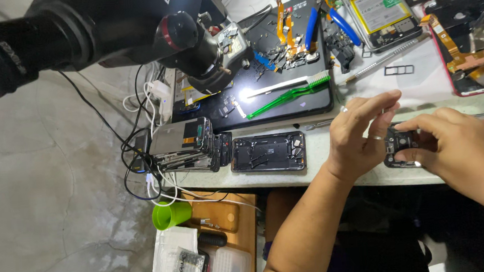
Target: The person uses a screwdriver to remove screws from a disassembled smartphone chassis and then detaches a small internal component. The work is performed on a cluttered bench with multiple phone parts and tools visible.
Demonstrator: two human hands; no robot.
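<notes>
My right hand (452,144) grips the small dark phone frame (400,145) at the near edge of the white workbench (420,84), thumb and fingers closed on its right end, so the piece sticks out to my left from that grip. My left hand (361,133) sits directly on the other side of it, fingers curled and pinched together just above the frame's top-left corner; I think the fingertips (385,109) are holding something tiny, but the view is too small for me to tell what, or whether they hold anything. The frame lies between my two hands, its long axis running roughly left to right along the bench edge, and both hands are touching or almost touching it. Further to my left, well apart, lies an opened phone body (267,153) beside a stack of phone frames (186,145), with a green toothbrush (287,95) on the black mat (274,111) behind.
</notes>
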